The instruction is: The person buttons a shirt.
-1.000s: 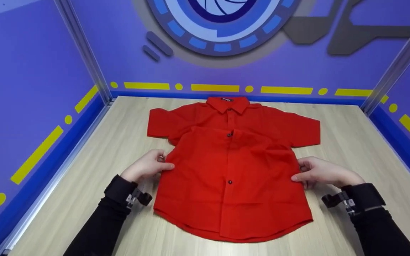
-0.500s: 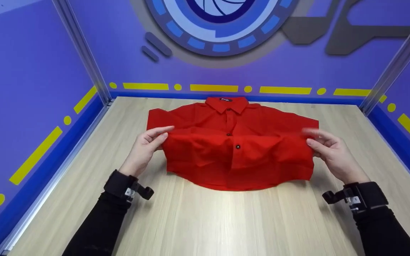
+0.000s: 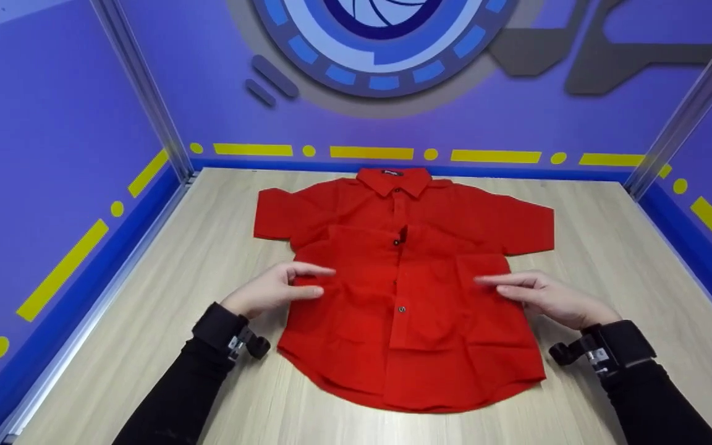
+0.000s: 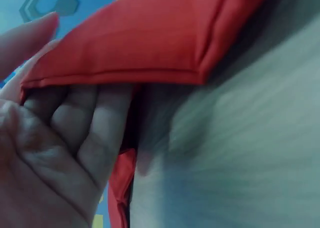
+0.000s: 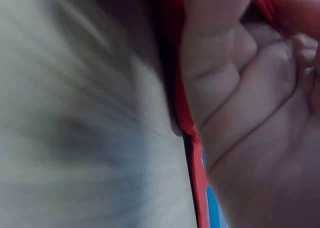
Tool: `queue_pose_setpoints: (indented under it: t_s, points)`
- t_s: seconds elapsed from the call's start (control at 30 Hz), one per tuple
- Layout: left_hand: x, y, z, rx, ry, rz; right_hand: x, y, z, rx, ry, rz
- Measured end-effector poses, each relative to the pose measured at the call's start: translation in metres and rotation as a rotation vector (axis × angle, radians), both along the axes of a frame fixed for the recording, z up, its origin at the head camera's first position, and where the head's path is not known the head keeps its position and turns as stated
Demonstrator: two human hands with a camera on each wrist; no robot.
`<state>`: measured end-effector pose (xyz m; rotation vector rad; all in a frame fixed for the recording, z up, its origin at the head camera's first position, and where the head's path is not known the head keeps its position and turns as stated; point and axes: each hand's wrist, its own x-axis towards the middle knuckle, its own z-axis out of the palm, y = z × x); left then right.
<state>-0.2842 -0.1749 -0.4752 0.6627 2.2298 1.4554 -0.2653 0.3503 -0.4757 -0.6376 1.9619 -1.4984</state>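
A red short-sleeved button-up shirt (image 3: 356, 321) lies front up on a wood-grain table (image 3: 170, 259), collar at the far end and curved hem toward me. A raised fold crosses its middle, and the lower part is wrinkled. My left hand (image 3: 275, 287) is at the shirt's left side, thumb and index finger extended over the cloth. In the left wrist view, other fingers reach beneath a red edge that hides their tips; the thumb stands apart. Mirroring it at the right side, my right hand (image 3: 550, 296) has its thumb and index finger extended over the fabric.
Purple-blue panels (image 3: 41, 154) with yellow marks enclose the table at left, back and right. Metal posts (image 3: 146, 86) stand at the back corners. The collar lies close to the table's back edge. Black wrist cameras (image 3: 257, 346) sit on both wrists.
The shirt's lower part was raised and drawn away half a second ago; now its hem is back toward me. Both hands rose, then came down and inward, their thumbs and index fingers now extended.
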Motion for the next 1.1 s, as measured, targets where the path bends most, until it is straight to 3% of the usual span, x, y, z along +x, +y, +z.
queue_pose_setpoints:
  t_s: [0.17, 0.3, 0.47, 0.57, 0.63, 0.8, 0.9, 1.0, 1.1]
  points:
    - [-0.001, 0.0, -0.003, -0.076, -0.025, -0.063, 0.003, -0.004, -0.001, 0.155, 0.032, 0.074]
    - [-0.002, -0.006, 0.005, -0.089, -0.026, -0.067, 0.001, 0.003, 0.005, 0.112, 0.091, 0.048]
    - [-0.008, -0.013, 0.025, 0.078, 0.021, 0.068, -0.004, 0.012, 0.019, -0.165, 0.211, -0.235]
    - [-0.012, -0.015, 0.034, 0.163, 0.077, 0.135, -0.006, 0.012, 0.025, -0.292, 0.188, -0.369]
    - [-0.013, -0.015, 0.037, 0.177, 0.09, 0.16, -0.007, 0.011, 0.027, -0.313, 0.164, -0.4]
    - [-0.014, -0.016, 0.035, 0.172, 0.065, 0.204, -0.008, 0.011, 0.028, -0.24, 0.145, -0.387]
    - [-0.017, -0.017, 0.037, 0.146, 0.073, 0.228, -0.009, 0.012, 0.031, -0.132, 0.179, -0.368]
    - [-0.023, -0.015, 0.043, 0.037, 0.163, 0.256, -0.017, 0.01, 0.036, 0.029, 0.222, -0.365]
    - [-0.031, -0.009, 0.053, -0.071, 0.303, 0.306, -0.03, 0.005, 0.044, 0.135, 0.283, -0.4]
